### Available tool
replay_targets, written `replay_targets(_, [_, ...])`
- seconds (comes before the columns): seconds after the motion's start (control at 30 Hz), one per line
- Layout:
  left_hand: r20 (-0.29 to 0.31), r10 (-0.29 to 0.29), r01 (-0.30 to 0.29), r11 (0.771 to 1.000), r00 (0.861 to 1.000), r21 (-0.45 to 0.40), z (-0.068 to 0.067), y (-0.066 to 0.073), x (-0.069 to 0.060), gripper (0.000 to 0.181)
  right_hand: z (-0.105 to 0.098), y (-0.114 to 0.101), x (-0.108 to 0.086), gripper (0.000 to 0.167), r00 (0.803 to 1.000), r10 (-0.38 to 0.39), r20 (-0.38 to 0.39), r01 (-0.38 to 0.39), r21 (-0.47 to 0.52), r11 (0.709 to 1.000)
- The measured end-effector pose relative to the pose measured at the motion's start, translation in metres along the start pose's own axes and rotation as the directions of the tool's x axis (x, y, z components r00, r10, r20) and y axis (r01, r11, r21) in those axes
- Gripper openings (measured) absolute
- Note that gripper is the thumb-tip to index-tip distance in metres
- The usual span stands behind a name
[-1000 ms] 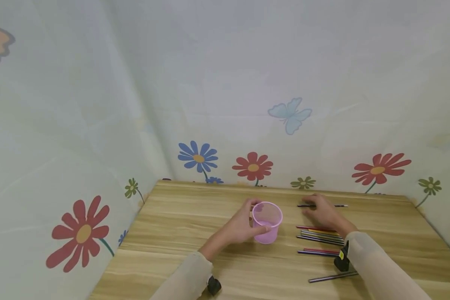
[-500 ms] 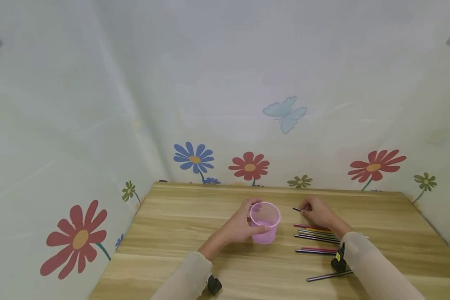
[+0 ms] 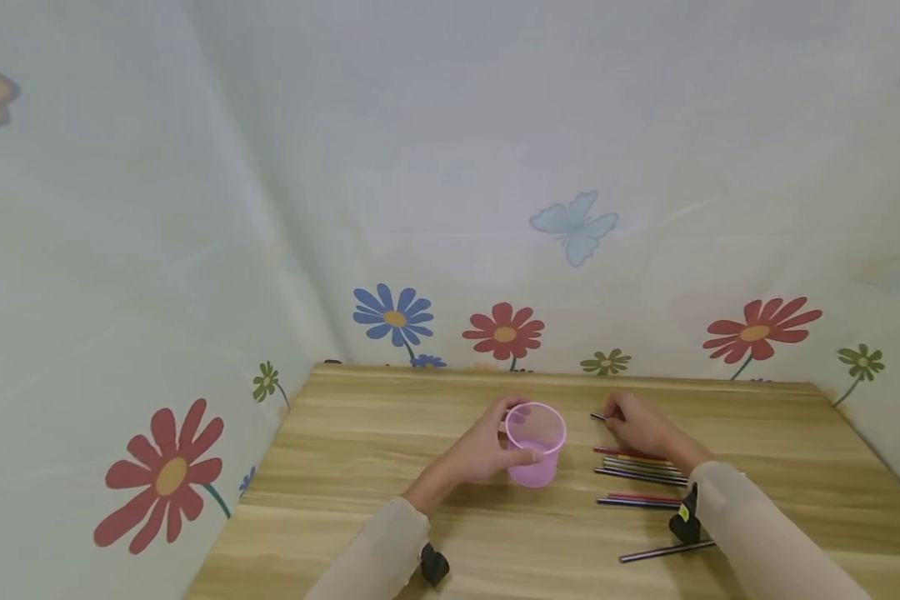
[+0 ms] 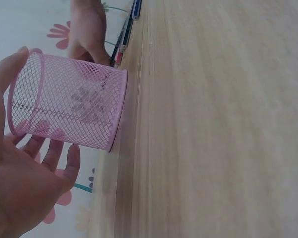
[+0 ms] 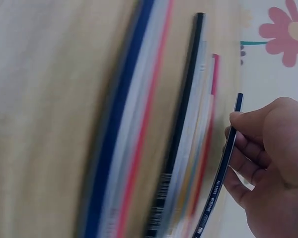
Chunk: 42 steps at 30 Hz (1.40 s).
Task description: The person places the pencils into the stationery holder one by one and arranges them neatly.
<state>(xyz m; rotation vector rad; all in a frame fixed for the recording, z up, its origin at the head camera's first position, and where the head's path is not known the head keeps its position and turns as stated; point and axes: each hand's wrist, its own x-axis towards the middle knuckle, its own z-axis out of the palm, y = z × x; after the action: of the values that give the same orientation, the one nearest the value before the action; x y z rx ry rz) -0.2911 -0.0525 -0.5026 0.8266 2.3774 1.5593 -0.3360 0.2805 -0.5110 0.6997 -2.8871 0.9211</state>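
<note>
A pink mesh pen cup (image 3: 534,467) stands upright on the wooden table, nothing visible inside it. My left hand (image 3: 487,446) holds it from the left, thumb on the near side and fingers round the back; the left wrist view shows the mesh wall (image 4: 74,99) between thumb and fingers. Over to the right, my right hand (image 3: 641,423) pinches a dark pencil (image 5: 223,171) between thumb and fingers near one end. In the head view only the pencil's short tip sticks out left of the fingers. Several pencils (image 3: 637,475) lie just in front of that hand.
Two more pencils, one red and one blue (image 3: 637,502), lie closer to me. A single dark pencil (image 3: 663,552) lies nearest, partly under the right sleeve. The table (image 3: 360,433) meets a flower-printed cloth wall (image 3: 450,208) at its back and left.
The right hand's fingers have closed on the dark pencil, which was lying flat at the back; its right part is now hidden by the hand. The left hand and cup stay put.
</note>
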Motion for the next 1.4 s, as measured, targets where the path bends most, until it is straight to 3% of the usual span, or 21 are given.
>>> replay_targets(0.17, [0.019,-0.005,0.005,0.999,1.0,-0.041,0.0,-0.001,0.003,0.089,-0.016,-0.012,0.006,0.001,0.999,-0.016,-0.038,0.018,0.046,0.999])
replay_targets(0.37, [0.027,-0.013,0.016,0.997,1.0,-0.076,0.0,-0.002,0.002,0.089,-0.041,-0.035,0.019,0.007,0.987,-0.105,-0.124,0.103,-0.024,0.994])
replay_targets(0.47, [0.026,-0.009,0.011,0.997,1.0,-0.074,-0.001,-0.001,0.003,0.089,-0.054,-0.051,0.022,0.006,0.978,-0.132,-0.163,0.132,-0.011,0.991])
replay_targets(0.73, [0.027,0.005,-0.003,0.998,1.0,-0.061,-0.003,-0.005,0.006,0.09,-0.079,-0.098,0.023,0.009,0.981,-0.09,-0.174,0.114,0.131,0.985])
replay_targets(1.13, [0.037,0.009,-0.008,0.999,0.999,-0.048,-0.003,-0.003,0.003,0.085,-0.084,-0.155,0.021,0.009,0.961,-0.199,-0.192,0.236,0.194,0.952])
replay_targets(1.4, [0.047,0.003,-0.001,0.999,0.999,-0.05,-0.005,-0.004,0.004,0.088,-0.081,-0.174,0.021,0.011,0.943,-0.258,-0.209,0.311,0.289,0.905])
